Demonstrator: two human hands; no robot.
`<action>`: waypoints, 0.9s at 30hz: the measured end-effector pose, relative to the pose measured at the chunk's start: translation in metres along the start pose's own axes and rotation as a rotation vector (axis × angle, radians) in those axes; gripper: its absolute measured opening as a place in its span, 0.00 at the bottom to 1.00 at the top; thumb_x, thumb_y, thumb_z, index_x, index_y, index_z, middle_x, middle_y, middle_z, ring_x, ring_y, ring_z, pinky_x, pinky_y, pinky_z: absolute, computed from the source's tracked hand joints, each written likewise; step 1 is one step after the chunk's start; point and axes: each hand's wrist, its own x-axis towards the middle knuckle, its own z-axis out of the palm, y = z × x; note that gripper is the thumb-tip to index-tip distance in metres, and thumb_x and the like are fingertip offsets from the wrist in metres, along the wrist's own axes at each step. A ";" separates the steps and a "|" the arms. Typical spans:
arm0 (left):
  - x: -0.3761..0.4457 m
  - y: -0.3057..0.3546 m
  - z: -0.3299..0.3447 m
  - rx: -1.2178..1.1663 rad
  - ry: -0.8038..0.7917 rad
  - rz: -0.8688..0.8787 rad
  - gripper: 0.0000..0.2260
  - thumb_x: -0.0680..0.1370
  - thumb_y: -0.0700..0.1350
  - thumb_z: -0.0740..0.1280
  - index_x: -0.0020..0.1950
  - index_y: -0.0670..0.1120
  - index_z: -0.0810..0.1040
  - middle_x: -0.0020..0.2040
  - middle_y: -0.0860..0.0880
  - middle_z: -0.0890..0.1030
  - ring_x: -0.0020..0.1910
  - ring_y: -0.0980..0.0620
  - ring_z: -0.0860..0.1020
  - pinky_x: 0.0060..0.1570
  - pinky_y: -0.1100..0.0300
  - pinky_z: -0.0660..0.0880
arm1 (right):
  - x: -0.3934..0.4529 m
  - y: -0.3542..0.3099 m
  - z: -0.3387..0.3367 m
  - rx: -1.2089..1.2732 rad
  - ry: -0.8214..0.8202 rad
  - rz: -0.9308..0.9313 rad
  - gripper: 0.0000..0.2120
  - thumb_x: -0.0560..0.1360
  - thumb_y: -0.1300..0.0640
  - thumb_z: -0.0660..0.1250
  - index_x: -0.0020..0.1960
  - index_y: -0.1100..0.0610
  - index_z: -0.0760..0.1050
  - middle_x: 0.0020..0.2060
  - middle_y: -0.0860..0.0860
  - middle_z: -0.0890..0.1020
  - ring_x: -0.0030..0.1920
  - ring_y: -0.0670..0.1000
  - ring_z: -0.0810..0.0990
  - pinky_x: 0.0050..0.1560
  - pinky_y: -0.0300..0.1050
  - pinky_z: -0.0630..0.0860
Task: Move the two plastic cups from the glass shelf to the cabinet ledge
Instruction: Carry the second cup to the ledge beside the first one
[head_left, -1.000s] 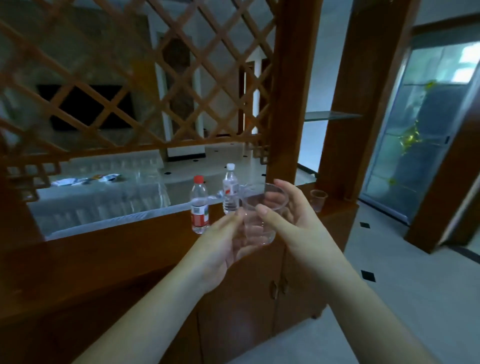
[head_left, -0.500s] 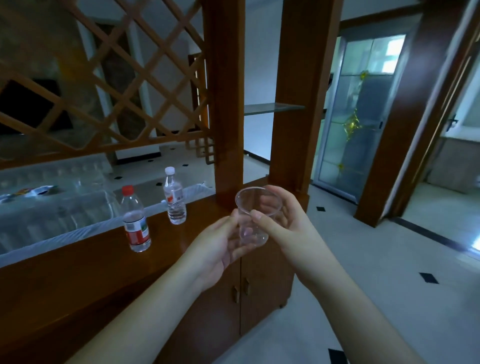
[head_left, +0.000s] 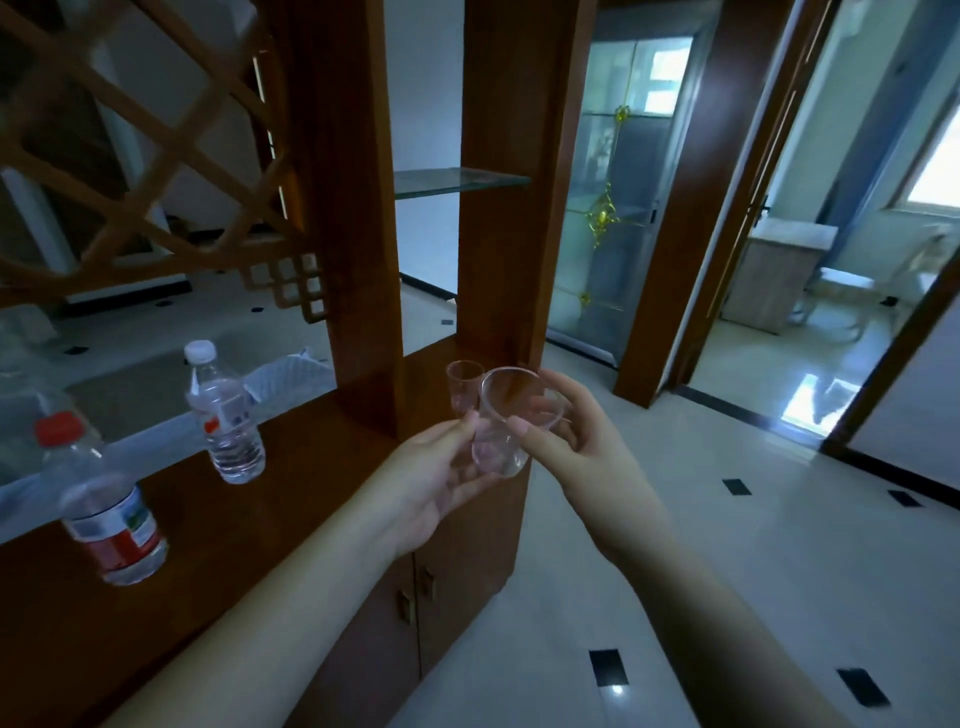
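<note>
A clear plastic cup (head_left: 501, 423) is held between both hands in front of the cabinet. My left hand (head_left: 436, 480) pinches its lower side with thumb and fingers. My right hand (head_left: 576, 431) grips the rim and far side. A second, smaller clear cup (head_left: 462, 384) stands upright on the wooden cabinet ledge (head_left: 322, 467), just behind the held cup, between two wooden posts. The glass shelf (head_left: 457, 182) above it spans the same two posts and carries nothing.
Two water bottles stand on the ledge to the left: one with a white cap (head_left: 223, 415), one with a red cap (head_left: 98, 499). A wooden lattice screen (head_left: 145, 156) fills the upper left. Cabinet doors (head_left: 415, 597) are below; tiled floor (head_left: 727, 545) and a glass door (head_left: 618, 208) lie to the right.
My view has swung right and closer to the posts. Both hands keep the cup and have carried it toward the small cup on the ledge.
</note>
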 end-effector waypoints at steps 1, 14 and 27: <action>0.008 -0.003 0.002 -0.010 -0.002 -0.013 0.11 0.80 0.47 0.66 0.58 0.44 0.83 0.48 0.47 0.87 0.50 0.48 0.85 0.45 0.56 0.82 | 0.005 0.004 -0.003 -0.007 0.004 0.007 0.35 0.65 0.37 0.73 0.69 0.41 0.65 0.59 0.39 0.77 0.55 0.34 0.77 0.46 0.28 0.74; 0.141 -0.050 0.051 -0.003 0.040 -0.117 0.10 0.79 0.49 0.65 0.50 0.48 0.86 0.49 0.46 0.87 0.51 0.47 0.85 0.42 0.56 0.82 | 0.086 0.090 -0.082 -0.028 -0.009 0.071 0.29 0.68 0.45 0.75 0.62 0.35 0.64 0.53 0.33 0.74 0.50 0.25 0.73 0.41 0.23 0.72; 0.257 -0.084 0.116 -0.019 0.245 -0.190 0.10 0.79 0.48 0.66 0.54 0.45 0.84 0.54 0.43 0.84 0.56 0.44 0.81 0.48 0.53 0.82 | 0.176 0.173 -0.170 -0.020 -0.129 0.109 0.26 0.70 0.50 0.75 0.59 0.32 0.65 0.51 0.31 0.76 0.52 0.27 0.73 0.45 0.23 0.71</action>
